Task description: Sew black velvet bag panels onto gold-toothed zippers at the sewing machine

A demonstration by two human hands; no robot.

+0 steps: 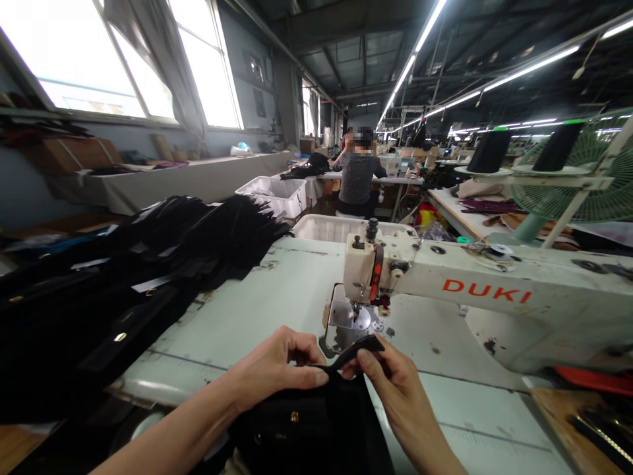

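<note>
A black fabric piece (316,429) with small gold-coloured metal fittings hangs at the table's front edge, below my hands. My left hand (287,363) pinches its upper edge between thumb and fingers. Close beside it, my right hand (388,376) grips the raised end of a black strip along that same edge. Just beyond the fingers is the sewing machine (435,270), with its needle and presser foot over a metal plate (346,320). The fabric lies in front of that plate, apart from the needle.
Black pieces with metal fittings are heaped (148,284) on the left. White plastic bins (277,194) stand behind the table. Farther back a person (360,175) sits at another machine. Black thread cones (489,152) and a green fan (568,171) are at the right.
</note>
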